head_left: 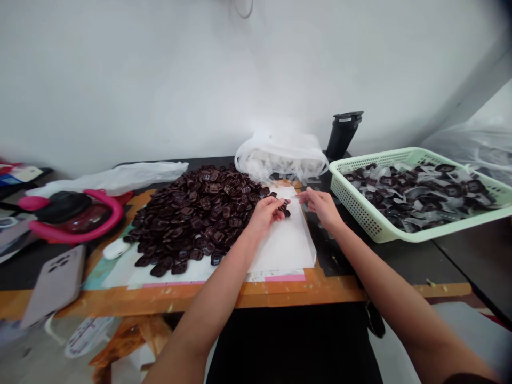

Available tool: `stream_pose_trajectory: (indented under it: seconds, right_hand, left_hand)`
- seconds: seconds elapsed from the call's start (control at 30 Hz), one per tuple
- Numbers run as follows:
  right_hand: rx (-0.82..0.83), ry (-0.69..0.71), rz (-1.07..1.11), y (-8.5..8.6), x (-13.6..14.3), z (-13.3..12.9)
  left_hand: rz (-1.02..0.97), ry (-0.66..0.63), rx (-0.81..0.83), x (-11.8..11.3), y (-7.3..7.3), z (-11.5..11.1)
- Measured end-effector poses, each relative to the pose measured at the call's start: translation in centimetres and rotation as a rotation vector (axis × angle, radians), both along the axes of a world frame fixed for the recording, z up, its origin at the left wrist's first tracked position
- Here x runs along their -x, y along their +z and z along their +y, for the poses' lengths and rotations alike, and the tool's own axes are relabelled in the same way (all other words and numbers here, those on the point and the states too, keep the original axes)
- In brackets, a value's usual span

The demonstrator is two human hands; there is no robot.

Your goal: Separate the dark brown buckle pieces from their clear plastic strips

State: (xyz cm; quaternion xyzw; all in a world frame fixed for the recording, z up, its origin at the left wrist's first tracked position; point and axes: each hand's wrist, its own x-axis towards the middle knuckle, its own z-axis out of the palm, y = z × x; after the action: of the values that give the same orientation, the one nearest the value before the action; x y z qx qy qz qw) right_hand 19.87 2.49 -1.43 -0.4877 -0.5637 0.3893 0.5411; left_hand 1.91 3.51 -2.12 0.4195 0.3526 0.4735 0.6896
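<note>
My left hand [270,213] is closed on a small dark brown piece [285,208] over the white paper [288,242]. Just to its right, my right hand [319,206] has its thumb and index finger pressed together; whatever is between them is too small to make out. A large heap of glossy dark brown pieces [200,208] lies left of my hands. Behind them sits a white plastic bag [282,154] of translucent bits, some spilled in front of it.
A pale green basket [354,205] at the right holds dark pieces with translucent strips. A black cup [344,134] stands behind. At the left are a pink-handled pot [76,213], a phone [56,282], a white mouse [116,249] and plastic sheeting [116,178].
</note>
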Motion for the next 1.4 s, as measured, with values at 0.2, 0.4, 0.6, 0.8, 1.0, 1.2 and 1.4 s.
stream_pose_trajectory:
  seconds: [0.2, 0.4, 0.6, 0.8, 1.0, 1.2, 1.4]
  right_hand:
    - [-0.278, -0.010, -0.196, 0.0, 0.4, -0.8]
    - [-0.467, -0.019, -0.434, -0.4, 1.4, -1.7]
    - [-0.626, -0.114, -0.628, -0.8, 1.6, -1.7]
    - [-0.680, -0.002, -0.734, -0.6, 1.4, -1.8]
    - [-0.664, -0.007, -0.747, -0.8, 1.3, -1.5]
    - [-0.597, -0.027, -0.707, -0.9, 1.4, -1.6]
    - [-0.440, -0.089, -0.506, -0.7, 1.7, -1.9]
  left_hand:
    - [-0.033, 0.046, 0.051, 0.0, 0.2, 0.1]
    - [-0.049, 0.142, 0.078, -0.2, 0.3, 0.0]
    - [-0.044, 0.110, 0.071, -0.4, 0.3, -0.2]
    - [0.010, 0.146, 0.065, -0.4, 0.1, -0.1]
    - [0.036, 0.136, 0.028, -0.4, 0.1, -0.1]
    - [0.083, 0.145, -0.071, -0.7, 0.2, -0.4]
    - [0.035, 0.103, -0.166, -0.8, 0.4, -0.5]
